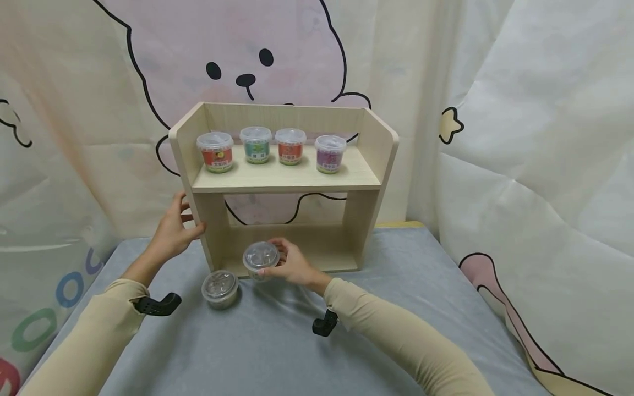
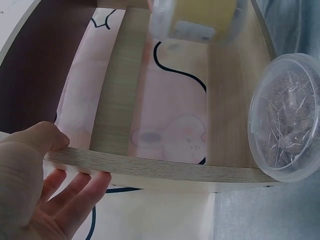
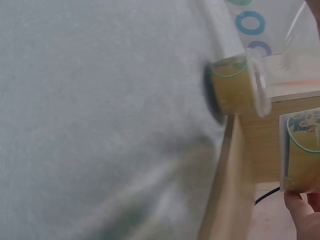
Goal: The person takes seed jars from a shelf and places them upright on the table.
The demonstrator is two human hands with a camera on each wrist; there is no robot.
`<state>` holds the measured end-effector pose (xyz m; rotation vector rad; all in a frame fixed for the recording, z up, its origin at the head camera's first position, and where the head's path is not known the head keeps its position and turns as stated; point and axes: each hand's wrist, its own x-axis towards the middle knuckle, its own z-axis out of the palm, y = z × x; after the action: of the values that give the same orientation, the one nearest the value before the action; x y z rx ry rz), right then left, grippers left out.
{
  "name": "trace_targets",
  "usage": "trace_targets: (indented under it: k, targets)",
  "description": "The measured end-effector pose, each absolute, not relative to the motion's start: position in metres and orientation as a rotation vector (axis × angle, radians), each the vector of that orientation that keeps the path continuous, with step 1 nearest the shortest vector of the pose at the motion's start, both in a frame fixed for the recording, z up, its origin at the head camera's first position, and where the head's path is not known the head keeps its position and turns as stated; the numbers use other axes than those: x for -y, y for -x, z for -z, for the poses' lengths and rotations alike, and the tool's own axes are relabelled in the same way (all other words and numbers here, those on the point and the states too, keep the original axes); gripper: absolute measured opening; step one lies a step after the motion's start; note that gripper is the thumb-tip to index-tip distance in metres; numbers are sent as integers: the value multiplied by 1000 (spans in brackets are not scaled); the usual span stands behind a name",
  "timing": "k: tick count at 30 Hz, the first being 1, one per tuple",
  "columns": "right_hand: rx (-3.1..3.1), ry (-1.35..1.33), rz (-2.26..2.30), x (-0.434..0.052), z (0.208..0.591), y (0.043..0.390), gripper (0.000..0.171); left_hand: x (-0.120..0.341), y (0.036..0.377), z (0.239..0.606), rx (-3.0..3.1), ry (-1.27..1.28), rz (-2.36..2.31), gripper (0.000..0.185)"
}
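A two-tier wooden shelf (image 1: 292,177) stands on the cloth-covered table. My left hand (image 1: 174,230) holds the edge of its left side panel; in the left wrist view the thumb lies on one side of the panel (image 2: 150,166) and the fingers on the other. A round plastic cup with a clear lid (image 1: 261,256) is in my right hand (image 1: 295,268), between thumb and fingers, at the front of the lower tier. The right wrist view shows its yellowish side (image 3: 304,160). Another lidded cup (image 1: 220,290) sits on the table by the shelf's front left corner.
On the upper tier stand several lidded cups: a red-labelled one (image 1: 217,157) at left, a green one (image 1: 257,148), a second red one (image 1: 290,149) and a purple one (image 1: 329,158). Printed curtains (image 1: 406,82) hang behind and beside the blue-grey tablecloth (image 1: 277,352).
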<state>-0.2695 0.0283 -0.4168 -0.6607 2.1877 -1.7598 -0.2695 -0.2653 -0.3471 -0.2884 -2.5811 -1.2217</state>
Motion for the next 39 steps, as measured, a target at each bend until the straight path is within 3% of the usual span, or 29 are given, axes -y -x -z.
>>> trace_targets:
  k: [39]
  targets:
    - [-2283, 667, 1576, -15, 478, 256, 74, 266, 272, 348, 2577, 316, 1252, 87]
